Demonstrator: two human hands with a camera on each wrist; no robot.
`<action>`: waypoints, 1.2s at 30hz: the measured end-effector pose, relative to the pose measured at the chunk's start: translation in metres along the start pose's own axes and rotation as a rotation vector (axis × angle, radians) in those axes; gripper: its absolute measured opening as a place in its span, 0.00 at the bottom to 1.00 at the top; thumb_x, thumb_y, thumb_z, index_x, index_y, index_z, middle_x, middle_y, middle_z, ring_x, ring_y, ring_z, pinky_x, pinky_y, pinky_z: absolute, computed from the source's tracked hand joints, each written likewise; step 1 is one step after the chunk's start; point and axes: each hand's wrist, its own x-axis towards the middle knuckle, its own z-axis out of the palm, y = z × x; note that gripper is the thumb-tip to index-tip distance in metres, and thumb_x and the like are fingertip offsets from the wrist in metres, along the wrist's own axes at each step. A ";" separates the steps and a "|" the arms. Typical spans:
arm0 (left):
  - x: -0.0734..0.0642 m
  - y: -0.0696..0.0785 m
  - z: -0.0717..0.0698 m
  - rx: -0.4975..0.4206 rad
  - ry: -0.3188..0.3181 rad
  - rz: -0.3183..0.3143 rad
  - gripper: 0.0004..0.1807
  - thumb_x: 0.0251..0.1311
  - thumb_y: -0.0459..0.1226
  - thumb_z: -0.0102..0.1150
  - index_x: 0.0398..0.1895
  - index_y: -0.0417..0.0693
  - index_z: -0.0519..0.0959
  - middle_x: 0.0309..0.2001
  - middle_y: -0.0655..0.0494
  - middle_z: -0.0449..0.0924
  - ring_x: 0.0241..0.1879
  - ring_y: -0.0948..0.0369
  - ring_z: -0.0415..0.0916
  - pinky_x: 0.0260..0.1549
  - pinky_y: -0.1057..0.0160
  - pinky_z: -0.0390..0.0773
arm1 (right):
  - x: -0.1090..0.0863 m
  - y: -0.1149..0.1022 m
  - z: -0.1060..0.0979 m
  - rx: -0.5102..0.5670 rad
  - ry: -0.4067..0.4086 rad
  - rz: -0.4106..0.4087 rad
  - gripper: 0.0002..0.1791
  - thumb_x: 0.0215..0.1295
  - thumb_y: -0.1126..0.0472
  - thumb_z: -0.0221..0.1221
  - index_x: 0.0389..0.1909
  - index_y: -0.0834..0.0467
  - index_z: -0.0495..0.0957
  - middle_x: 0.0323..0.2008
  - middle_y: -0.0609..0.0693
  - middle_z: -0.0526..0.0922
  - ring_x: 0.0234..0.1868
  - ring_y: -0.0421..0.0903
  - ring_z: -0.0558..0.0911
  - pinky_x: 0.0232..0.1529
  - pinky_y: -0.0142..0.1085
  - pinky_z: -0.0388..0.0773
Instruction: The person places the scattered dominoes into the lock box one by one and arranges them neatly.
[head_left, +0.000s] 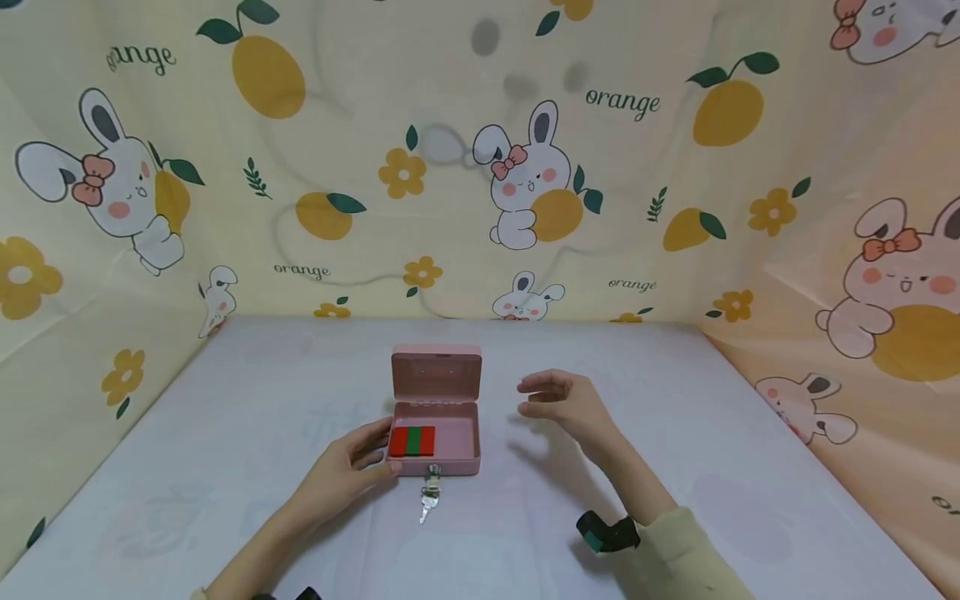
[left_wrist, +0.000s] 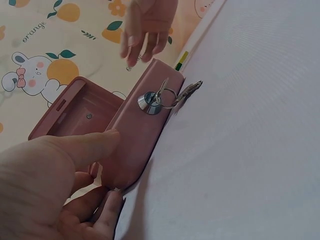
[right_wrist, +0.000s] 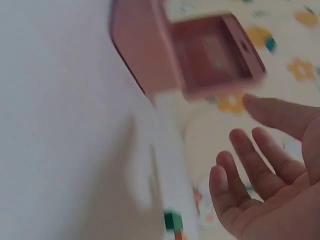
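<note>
A pink metal cash box (head_left: 441, 467) stands on the table with its lid (head_left: 437, 375) raised. Inside, at the left, lie red and green blocks (head_left: 413, 441) side by side. From the front lock (left_wrist: 150, 102) hangs a ring of keys (head_left: 428, 505). My left hand (head_left: 341, 471) grips the box's left side, its thumb on the front face and its other fingers around the corner. To the right of the box, my right hand (head_left: 566, 404) hovers above the table, apart from the box. Its fingers are loosely bent and hold nothing.
A white cloth covers the table (head_left: 300, 367). Behind it hangs a cream curtain (head_left: 435, 67) printed with rabbits and oranges. The right wrist wears a dark device (head_left: 609, 533). A small green thing (right_wrist: 173, 220) shows blurred low in the right wrist view.
</note>
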 end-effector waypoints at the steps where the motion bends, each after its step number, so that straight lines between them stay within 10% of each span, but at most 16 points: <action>1: 0.000 0.000 0.000 -0.003 0.000 0.000 0.42 0.51 0.45 0.71 0.69 0.48 0.64 0.66 0.48 0.67 0.63 0.53 0.66 0.57 0.60 0.72 | -0.001 0.002 -0.006 0.011 0.028 0.013 0.24 0.50 0.60 0.73 0.49 0.60 0.80 0.47 0.53 0.83 0.50 0.50 0.79 0.51 0.39 0.76; 12: -0.001 -0.001 -0.001 -0.003 -0.003 -0.004 0.42 0.50 0.46 0.71 0.69 0.49 0.64 0.65 0.48 0.67 0.62 0.53 0.68 0.56 0.60 0.73 | -0.012 0.028 -0.048 0.044 0.174 0.172 0.25 0.58 0.65 0.66 0.57 0.62 0.74 0.57 0.59 0.76 0.52 0.50 0.76 0.53 0.40 0.76; 36: 0.000 -0.001 0.000 0.044 0.006 -0.014 0.43 0.50 0.48 0.71 0.69 0.50 0.64 0.66 0.49 0.66 0.63 0.52 0.66 0.57 0.58 0.72 | -0.003 0.051 -0.056 -0.007 0.100 0.234 0.33 0.56 0.63 0.68 0.62 0.64 0.68 0.61 0.60 0.71 0.58 0.54 0.70 0.50 0.37 0.77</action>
